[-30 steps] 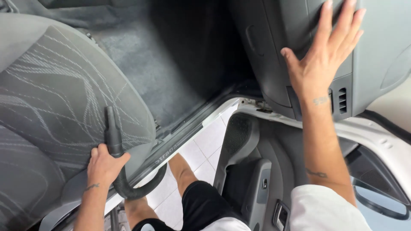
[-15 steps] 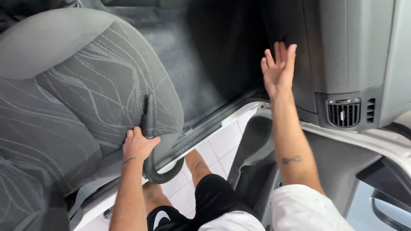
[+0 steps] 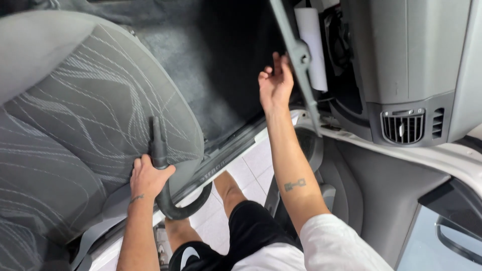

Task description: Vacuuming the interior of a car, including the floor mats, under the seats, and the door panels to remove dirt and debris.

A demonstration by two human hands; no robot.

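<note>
Lettering is seen on the dark door sill (image 3: 221,168), just right of the left hand (image 3: 148,178), too blurred to make out. The black vacuum nozzle (image 3: 156,143) is gripped by closed fingers, its tip pressed on the grey patterned seat (image 3: 100,105) above them. The right hand (image 3: 275,83) is raised, fingers loosely curled and open, beside a grey lever (image 3: 300,60) under the dashboard (image 3: 401,60).
</note>
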